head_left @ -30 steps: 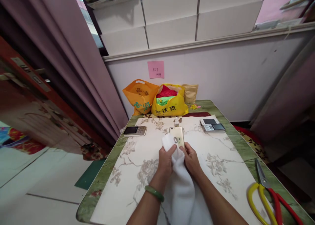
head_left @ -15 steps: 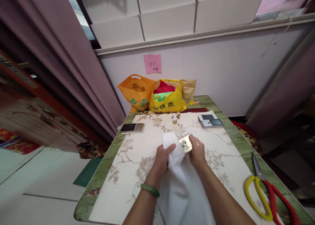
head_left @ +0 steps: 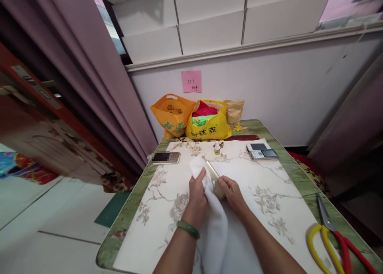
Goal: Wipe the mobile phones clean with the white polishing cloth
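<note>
My left hand (head_left: 198, 192), with a green bangle on its wrist, is closed on a white cloth (head_left: 213, 230) that hangs down toward me. The cloth's upper end is pressed against a gold phone (head_left: 212, 173). My right hand (head_left: 229, 192) grips that phone at its lower end and holds it tilted on edge above the table. Both hands are over the middle of a floral paper sheet (head_left: 263, 198).
On the green table (head_left: 295, 174) lie a phone (head_left: 165, 157) at the left, two phones (head_left: 262, 151) at the right, a small bottle (head_left: 217, 147), and yellow-and-red scissors (head_left: 329, 238) at the near right. Orange (head_left: 172, 115) and yellow bags (head_left: 208, 124) stand by the wall. Curtains hang at the left.
The gold phone went from lying flat with its back up, to slanted right, to edge-on now. My left hand with the cloth has moved up along it.
</note>
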Demonstrator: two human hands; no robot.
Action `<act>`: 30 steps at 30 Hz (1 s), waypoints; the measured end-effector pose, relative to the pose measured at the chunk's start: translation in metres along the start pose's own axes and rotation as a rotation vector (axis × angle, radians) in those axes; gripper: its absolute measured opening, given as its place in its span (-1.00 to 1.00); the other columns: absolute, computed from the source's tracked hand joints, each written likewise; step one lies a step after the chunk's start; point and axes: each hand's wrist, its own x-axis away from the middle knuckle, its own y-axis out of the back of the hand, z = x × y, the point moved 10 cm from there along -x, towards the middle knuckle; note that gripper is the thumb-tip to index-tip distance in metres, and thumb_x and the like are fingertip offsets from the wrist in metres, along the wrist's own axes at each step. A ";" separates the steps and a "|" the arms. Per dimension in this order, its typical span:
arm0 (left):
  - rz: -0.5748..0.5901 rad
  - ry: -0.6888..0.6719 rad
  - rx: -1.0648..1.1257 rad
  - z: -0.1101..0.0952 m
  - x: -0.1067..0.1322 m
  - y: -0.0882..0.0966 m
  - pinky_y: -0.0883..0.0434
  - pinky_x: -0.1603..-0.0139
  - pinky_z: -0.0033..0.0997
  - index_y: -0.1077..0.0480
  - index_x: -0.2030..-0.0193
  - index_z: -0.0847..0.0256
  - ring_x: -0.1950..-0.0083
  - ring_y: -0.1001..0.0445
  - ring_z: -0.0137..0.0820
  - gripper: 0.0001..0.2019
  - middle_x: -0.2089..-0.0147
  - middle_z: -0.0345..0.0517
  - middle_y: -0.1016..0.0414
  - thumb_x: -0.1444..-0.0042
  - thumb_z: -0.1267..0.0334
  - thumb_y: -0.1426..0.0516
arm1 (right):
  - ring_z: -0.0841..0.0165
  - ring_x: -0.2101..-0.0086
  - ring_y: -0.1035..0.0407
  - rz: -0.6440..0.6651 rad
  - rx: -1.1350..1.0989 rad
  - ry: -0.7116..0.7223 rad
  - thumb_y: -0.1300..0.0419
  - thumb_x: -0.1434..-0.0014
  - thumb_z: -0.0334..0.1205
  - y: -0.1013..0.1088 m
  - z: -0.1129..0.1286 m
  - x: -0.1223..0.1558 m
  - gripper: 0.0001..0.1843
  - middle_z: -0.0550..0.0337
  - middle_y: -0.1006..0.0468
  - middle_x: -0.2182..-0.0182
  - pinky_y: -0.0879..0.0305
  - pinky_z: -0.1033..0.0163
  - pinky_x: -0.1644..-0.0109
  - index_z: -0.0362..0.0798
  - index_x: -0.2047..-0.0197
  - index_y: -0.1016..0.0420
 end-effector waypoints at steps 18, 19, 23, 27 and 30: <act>0.222 -0.252 -0.556 0.030 0.041 -0.021 -0.40 0.24 -0.43 -0.52 0.20 0.30 0.26 -0.50 -0.29 -0.70 0.29 0.01 -0.58 0.02 0.14 -0.25 | 0.38 0.42 -0.21 -0.410 -0.099 -0.025 -0.07 -0.17 0.24 0.046 -0.010 0.006 -0.49 0.26 -0.37 0.51 -0.19 0.31 0.31 -0.07 0.44 -0.39; 0.266 -0.251 -0.615 0.030 0.042 -0.023 -0.39 0.26 -0.43 -0.52 0.23 0.30 0.28 -0.49 -0.30 -0.73 0.31 -0.01 -0.58 0.01 0.15 -0.24 | 0.39 0.42 -0.22 -0.422 -0.139 -0.038 -0.07 -0.16 0.24 0.047 -0.013 0.006 -0.49 0.25 -0.39 0.49 -0.20 0.32 0.31 -0.08 0.41 -0.40; 0.477 -0.092 -0.722 0.041 0.043 -0.025 -0.35 0.37 -0.45 -0.53 0.32 0.33 0.39 -0.44 -0.35 -0.76 0.40 -0.08 -0.55 0.09 0.19 -0.30 | 0.39 0.42 -0.24 -0.496 -0.228 -0.096 -0.08 -0.15 0.27 0.053 -0.023 0.006 -0.47 0.25 -0.40 0.48 -0.22 0.32 0.32 -0.10 0.34 -0.42; 0.157 0.018 -0.442 0.026 0.016 0.007 -0.39 0.36 -0.41 -0.50 0.24 0.32 0.37 -0.49 -0.32 -0.60 0.34 -0.04 -0.57 0.01 -0.03 -0.25 | 0.37 0.40 -0.27 -0.507 -0.231 -0.092 -0.04 -0.17 0.26 0.056 -0.023 0.003 -0.47 0.21 -0.45 0.44 -0.24 0.31 0.32 -0.10 0.32 -0.43; -0.048 0.084 -0.050 0.017 -0.004 0.015 -0.46 0.19 -0.32 -0.46 0.08 0.32 0.21 -0.55 -0.23 -0.44 0.20 0.07 -0.58 -0.07 -0.19 -0.11 | 0.40 0.45 -0.21 -0.456 -0.143 -0.042 -0.04 -0.19 0.22 0.052 -0.016 0.003 -0.50 0.25 -0.38 0.50 -0.18 0.33 0.38 -0.08 0.41 -0.37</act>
